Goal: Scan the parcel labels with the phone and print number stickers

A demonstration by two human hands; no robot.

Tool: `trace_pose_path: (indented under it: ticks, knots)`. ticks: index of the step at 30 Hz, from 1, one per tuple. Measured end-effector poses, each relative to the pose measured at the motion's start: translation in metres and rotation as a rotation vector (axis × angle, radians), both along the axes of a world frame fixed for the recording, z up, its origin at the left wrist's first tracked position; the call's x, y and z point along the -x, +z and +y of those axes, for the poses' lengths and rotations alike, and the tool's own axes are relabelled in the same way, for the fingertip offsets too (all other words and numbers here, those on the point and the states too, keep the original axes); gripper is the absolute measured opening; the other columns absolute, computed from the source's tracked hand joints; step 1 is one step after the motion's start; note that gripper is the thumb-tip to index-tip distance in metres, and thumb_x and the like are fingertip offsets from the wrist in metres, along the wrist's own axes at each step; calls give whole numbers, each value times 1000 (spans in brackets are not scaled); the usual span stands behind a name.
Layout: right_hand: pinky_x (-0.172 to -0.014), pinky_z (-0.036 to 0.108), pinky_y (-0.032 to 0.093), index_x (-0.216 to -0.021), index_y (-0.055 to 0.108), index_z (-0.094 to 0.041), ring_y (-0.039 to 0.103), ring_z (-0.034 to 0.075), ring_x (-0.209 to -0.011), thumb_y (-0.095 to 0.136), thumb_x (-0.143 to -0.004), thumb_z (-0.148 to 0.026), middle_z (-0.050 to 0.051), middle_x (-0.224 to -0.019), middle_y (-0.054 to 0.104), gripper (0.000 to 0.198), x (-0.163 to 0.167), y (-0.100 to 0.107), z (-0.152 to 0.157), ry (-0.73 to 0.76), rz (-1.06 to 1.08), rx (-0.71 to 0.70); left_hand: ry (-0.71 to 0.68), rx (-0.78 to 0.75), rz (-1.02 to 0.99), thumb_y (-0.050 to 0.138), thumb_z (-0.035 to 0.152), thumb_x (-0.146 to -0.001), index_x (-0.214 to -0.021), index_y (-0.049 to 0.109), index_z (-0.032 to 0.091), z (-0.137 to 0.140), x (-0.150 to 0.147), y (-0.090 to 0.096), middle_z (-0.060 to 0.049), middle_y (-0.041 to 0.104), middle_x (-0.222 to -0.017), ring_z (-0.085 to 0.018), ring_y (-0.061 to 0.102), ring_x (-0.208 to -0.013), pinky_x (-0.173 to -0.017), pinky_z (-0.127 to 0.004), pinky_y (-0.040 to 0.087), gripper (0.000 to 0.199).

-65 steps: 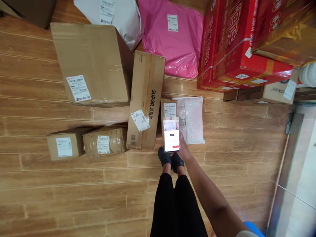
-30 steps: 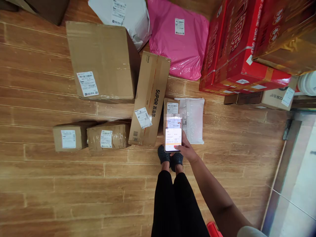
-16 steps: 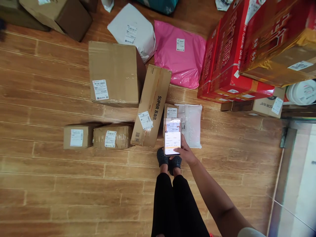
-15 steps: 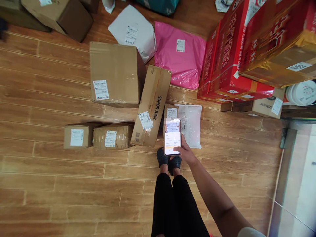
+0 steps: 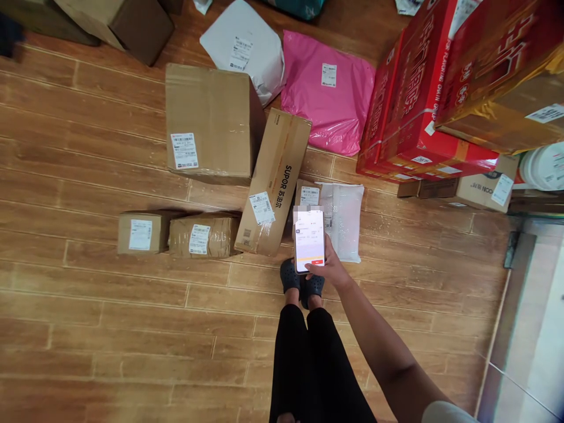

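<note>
My right hand [image 5: 331,267] is wrapped round a smartphone [image 5: 309,242] with a lit screen, its thumb over the lower part of the glass. The phone is above my dark clogs [image 5: 289,276] and covers part of a small labelled carton [image 5: 308,195]. Beside that carton lies a white padded mailer [image 5: 346,220]. A long brown SUPOR box [image 5: 274,182] slants to the left of the phone. Only a sliver of what looks like my left hand [image 5: 286,418] shows at the bottom edge, its fingers not readable.
Two small cartons [image 5: 141,232] stand at left, below a large carton [image 5: 209,120]. Farther up are a white parcel [image 5: 244,50] and a pink bag [image 5: 326,88]. Stacked red boxes [image 5: 408,111] and a white tub [image 5: 544,170] fill the upper right. The floor [image 5: 145,329] is wood-look planks.
My thumb has shifted left across the bottom of the phone, and the screen shows a different page. The view has shifted slightly; the parcels stay put.
</note>
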State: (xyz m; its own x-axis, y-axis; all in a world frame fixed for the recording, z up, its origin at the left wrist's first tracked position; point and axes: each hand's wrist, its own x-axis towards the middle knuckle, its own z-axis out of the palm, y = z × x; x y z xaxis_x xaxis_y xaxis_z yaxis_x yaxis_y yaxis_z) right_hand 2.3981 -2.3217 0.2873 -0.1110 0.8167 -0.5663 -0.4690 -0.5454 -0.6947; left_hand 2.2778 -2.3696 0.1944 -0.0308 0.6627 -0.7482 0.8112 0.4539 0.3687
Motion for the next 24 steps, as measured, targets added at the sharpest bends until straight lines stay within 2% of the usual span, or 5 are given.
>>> trace_pose_path:
  ticks: [3, 13, 16, 20, 24]
  knots:
    - [-49, 28, 58, -147, 22, -37, 67, 24, -90, 78, -70, -22, 6, -125, 61, 96, 0, 0, -1, 0, -26, 3, 1, -2, -3, 34, 24, -90, -83, 75, 27, 0, -1, 2, 3, 72, -76, -26, 72, -87, -44, -21, 40, 41]
    - [-49, 27, 59, -144, 27, -38, 62, 17, -77, 81, -67, -21, 3, -117, 60, 95, -8, -19, 6, -41, -78, -2, -18, -76, -26, 50, 21, -88, -91, 72, 27, 2, -10, -1, 2, 74, -79, -23, 71, -97, -49, -20, 50, 23]
    - [-49, 26, 58, -143, 29, -36, 63, 19, -84, 81, -66, -22, 3, -119, 61, 94, -9, -33, 9, -57, -81, 6, -23, -93, -22, 49, 24, -91, -94, 71, 23, 1, -10, -5, 0, 75, -87, -23, 71, -96, -50, -19, 50, 23]
    - [-69, 32, 62, -143, 30, -35, 61, 25, -107, 82, -64, -26, 4, -127, 59, 95, -7, -55, 12, -95, -68, -3, -31, -105, -15, 54, 25, -90, -101, 69, 24, -4, -6, -14, -1, 74, -98, -21, 72, -93, -48, -17, 50, 19]
    - [-70, 39, 63, -142, 33, -37, 62, 27, -109, 69, -78, -37, 2, -127, 61, 74, -3, -72, 14, -122, -44, 82, -38, -124, 15, 45, 27, -94, -102, 71, 26, -4, 6, -30, -2, 72, -102, -26, 72, -95, -44, -17, 45, 27]
